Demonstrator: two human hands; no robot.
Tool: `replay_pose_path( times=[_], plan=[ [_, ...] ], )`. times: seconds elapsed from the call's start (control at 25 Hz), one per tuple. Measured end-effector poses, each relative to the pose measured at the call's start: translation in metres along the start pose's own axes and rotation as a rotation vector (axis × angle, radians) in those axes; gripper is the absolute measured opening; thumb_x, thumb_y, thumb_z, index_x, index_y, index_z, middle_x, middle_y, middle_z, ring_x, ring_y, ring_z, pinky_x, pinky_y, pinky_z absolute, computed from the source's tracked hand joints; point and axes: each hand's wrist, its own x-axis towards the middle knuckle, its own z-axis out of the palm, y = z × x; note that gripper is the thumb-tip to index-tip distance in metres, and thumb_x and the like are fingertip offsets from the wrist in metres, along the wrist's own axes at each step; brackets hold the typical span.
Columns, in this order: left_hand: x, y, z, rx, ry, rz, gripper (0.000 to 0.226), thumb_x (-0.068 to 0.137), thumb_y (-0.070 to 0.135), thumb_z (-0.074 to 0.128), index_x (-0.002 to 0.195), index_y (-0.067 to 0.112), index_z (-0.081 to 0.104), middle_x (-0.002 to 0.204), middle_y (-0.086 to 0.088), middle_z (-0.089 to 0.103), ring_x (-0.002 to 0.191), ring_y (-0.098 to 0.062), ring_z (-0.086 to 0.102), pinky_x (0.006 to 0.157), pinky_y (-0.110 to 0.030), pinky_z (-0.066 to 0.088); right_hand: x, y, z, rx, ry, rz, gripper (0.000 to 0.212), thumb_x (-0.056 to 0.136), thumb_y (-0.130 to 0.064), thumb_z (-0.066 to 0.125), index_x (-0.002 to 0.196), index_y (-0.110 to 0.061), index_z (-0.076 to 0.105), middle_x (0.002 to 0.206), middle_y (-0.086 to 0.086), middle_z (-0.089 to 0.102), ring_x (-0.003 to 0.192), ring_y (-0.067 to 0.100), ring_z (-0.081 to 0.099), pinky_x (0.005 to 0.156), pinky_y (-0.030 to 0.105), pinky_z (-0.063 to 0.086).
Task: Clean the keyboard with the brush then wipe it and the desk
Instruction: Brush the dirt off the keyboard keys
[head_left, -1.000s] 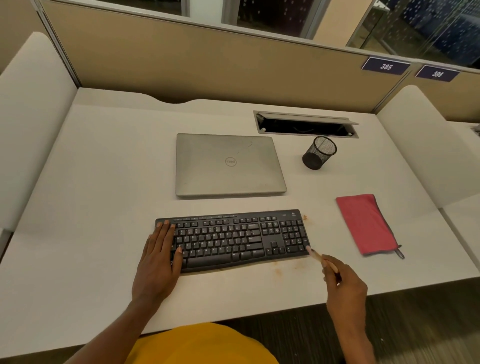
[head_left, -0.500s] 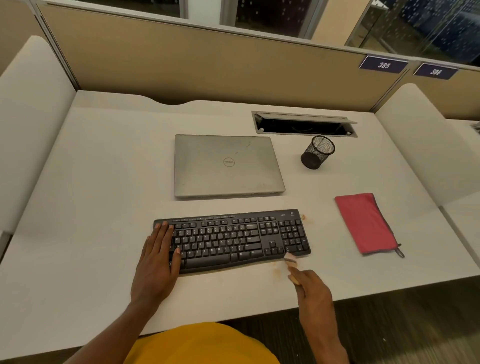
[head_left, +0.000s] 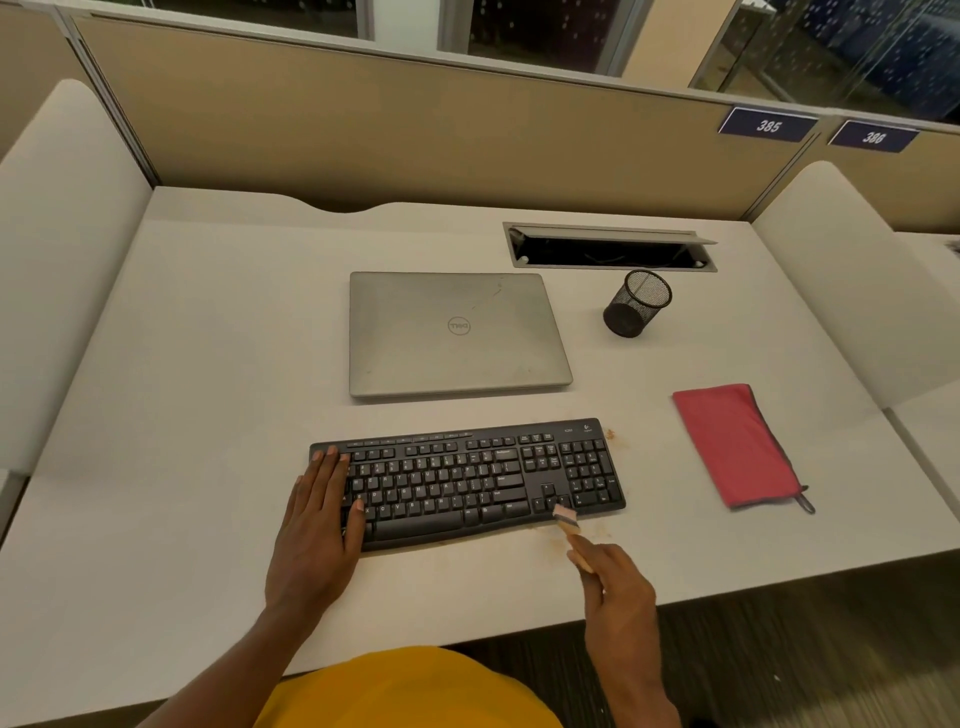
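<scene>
- Now, farthest left, my left hand (head_left: 319, 525) lies flat on the left end of the keyboard (head_left: 467, 480), with the fingers straight and close together over the keys, pinning it to the desk (head_left: 182, 389).
- The keyboard sits ahead of me at 12 o'clock, near the desk's front edge. Its long axis runs 9 to 3, with the right end swung slightly away from me. A closed laptop (head_left: 457, 332) lies just beyond it.
- The brush (head_left: 569, 525) touches its bristles to the keyboard's near edge by the arrow keys, and its handle slants back toward 5 o'clock.
- My right hand (head_left: 618, 592) pinches that handle with the fingers curled round it, just off the keyboard's front right corner. It is the nearer hand to the number pad, which lies at 1 o'clock from the bristles.
- I judge the next stroke should run along the long axis, row by row. Brown specks (head_left: 610, 434) lie on the desk by the keyboard's far right corner, with more along its front edge.
- Farthest right, the red cloth (head_left: 735, 444) lies folded at 2 o'clock from my right hand, well apart from the keyboard and ready for wiping.
</scene>
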Motion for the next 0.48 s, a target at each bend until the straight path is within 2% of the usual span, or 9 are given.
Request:
replay_pose_path(
  times=[0.16,0.36,0.48],
  plan=[
    [0.0,0.0,0.0,-0.003,-0.003,-0.006,0.068,0.107,0.049,0.03,0.169,0.022,0.017,0.176,0.005,0.014,0.162,-0.007,0.003,0.13,-0.049,0.022,-0.01,-0.022,0.017,0.057,-0.101,-0.084,0.038,0.09,-0.001,0.068,0.122,-0.021,0.07,0.096,-0.013,0.063,0.093,0.001,0.061,0.074,0.008,0.048],
    [0.0,0.001,0.0,0.001,-0.018,-0.013,0.068,0.107,0.049,0.03,0.169,0.023,0.016,0.176,0.006,0.013,0.162,-0.007,0.002,0.13,-0.049,0.022,-0.011,-0.013,0.009,0.089,-0.012,-0.034,0.043,0.088,0.004,0.067,0.123,-0.022,0.068,0.099,-0.013,0.063,0.097,0.002,0.06,0.08,0.011,0.05],
    [0.0,0.001,0.0,0.0,-0.026,-0.024,0.068,0.107,0.049,0.03,0.169,0.025,0.015,0.176,0.007,0.012,0.162,-0.006,0.001,0.13,-0.049,0.022,-0.013,-0.018,0.018,0.016,-0.071,-0.065,0.048,0.087,0.004,0.069,0.126,-0.024,0.066,0.099,-0.011,0.062,0.094,0.002,0.06,0.08,0.01,0.049]
  ],
)
